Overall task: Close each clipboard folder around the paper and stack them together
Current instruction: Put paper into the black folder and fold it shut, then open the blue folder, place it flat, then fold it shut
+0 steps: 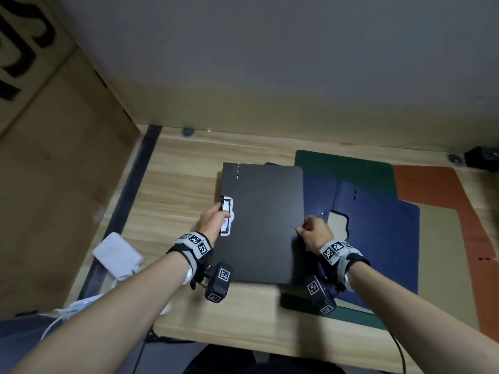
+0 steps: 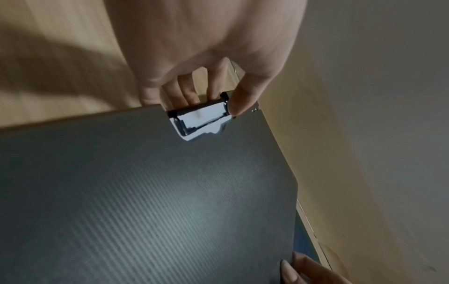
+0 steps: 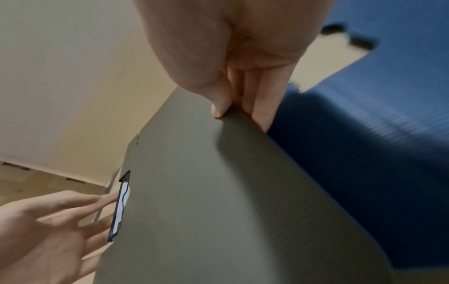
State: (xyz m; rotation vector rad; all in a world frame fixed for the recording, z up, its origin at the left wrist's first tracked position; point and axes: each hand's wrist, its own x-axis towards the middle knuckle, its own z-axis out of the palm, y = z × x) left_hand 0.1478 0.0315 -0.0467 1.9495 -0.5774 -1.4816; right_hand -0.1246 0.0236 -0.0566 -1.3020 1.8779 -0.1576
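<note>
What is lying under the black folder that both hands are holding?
The black folder overlaps the blue folder on its right, with green and orange folders further out; its left part overlies the wooden table. How far the blue folder reaches beneath is covered.

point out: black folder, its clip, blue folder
black folder [image 1: 264,225]: head view, middle of its closed cover.
clip [image 2: 201,120]: left wrist view, white plate under the black bar.
blue folder [image 1: 378,238]: head view, open inner panel right of the cutout.

closed black folder [image 1: 266,225] lies flat, overlapping open blue folder [image 1: 378,233]; green [image 1: 345,168] beneath.
</note>
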